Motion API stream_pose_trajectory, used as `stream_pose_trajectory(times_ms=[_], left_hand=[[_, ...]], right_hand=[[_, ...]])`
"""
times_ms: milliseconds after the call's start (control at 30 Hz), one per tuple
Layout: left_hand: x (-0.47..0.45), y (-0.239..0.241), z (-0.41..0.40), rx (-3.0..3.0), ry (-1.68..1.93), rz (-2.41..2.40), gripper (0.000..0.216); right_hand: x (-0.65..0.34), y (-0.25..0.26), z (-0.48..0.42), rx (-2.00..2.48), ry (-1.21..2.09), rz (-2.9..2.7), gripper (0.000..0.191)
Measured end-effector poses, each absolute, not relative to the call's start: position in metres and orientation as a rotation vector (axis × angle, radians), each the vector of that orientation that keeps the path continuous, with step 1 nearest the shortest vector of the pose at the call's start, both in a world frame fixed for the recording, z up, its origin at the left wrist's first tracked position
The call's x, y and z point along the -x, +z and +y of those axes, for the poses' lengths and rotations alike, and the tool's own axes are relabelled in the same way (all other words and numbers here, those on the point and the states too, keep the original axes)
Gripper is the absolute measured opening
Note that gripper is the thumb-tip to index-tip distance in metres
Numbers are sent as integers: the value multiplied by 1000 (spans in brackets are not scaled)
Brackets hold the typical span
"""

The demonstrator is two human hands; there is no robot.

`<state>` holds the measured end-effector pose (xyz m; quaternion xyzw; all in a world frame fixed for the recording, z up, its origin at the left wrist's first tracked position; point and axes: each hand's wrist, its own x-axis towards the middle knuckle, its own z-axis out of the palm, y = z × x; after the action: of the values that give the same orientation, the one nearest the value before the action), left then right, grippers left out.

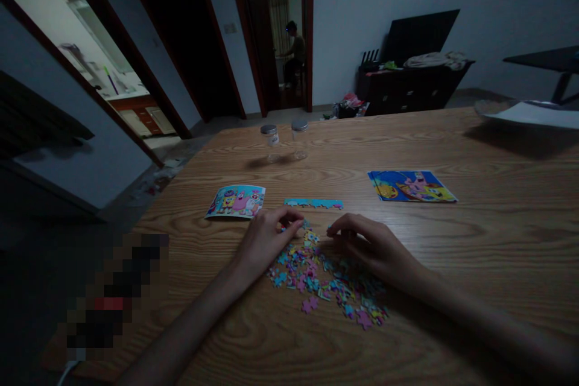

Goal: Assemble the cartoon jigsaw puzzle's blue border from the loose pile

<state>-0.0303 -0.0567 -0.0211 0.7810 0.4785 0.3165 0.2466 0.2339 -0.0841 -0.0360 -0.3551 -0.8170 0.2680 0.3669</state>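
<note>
While the left hand (pixel 271 234) is curving over the far left edge of a heap of loose jigsaw pieces (pixel 312 277), the right hand (pixel 375 248) is arching over the heap's right side. The left hand's thumb and forefinger are nearly meeting in a pinch beside some small pieces, but whether that grip is grasping one, I cannot tell. The right hand's fingers are curling inward and hiding what lies beneath, so I cannot tell what its grip is doing either. Between the two hands, a yellow cartoon-face piece (pixel 311 237), or perhaps a small cluster, is lying on the wooden bench (pixel 497 223).

The assembly is apparently standing at an early stage: one narrow, light-blue joined strip (pixel 313 203) is lying just beyond the heap, its far edge straight and its near edge knobbly, while most pieces are lying loose. A cartoon picture card (pixel 236 202) is resting to the strip's left, bowing slightly, and a blue picture sheet (pixel 414 186) is lying to its right.

Farther off, a left lidded jar (pixel 270 143) and a right lidded jar (pixel 299 142) are standing upright, their clear walls showing no pieces inside. At far right, a white sheet (pixel 540 114) is covering a shallow bowl (pixel 486 110), hiding any contents.
</note>
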Motion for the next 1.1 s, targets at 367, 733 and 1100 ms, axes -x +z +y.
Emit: stream_pose_trajectory(times_ms=[367,733,1100], left_hand=[[47,-34,-23,-2113,858,1576,11],[42,-37,-18,-2317,786,1629,3],[37,-31,-52,-2717,624,1492,28]], right_hand=[[-254,-49,-58,995,140,-2357,33],[-256,-63,-55,1044,88,-2418,37],[-255,-61,-56,1032,83,-2434,35]])
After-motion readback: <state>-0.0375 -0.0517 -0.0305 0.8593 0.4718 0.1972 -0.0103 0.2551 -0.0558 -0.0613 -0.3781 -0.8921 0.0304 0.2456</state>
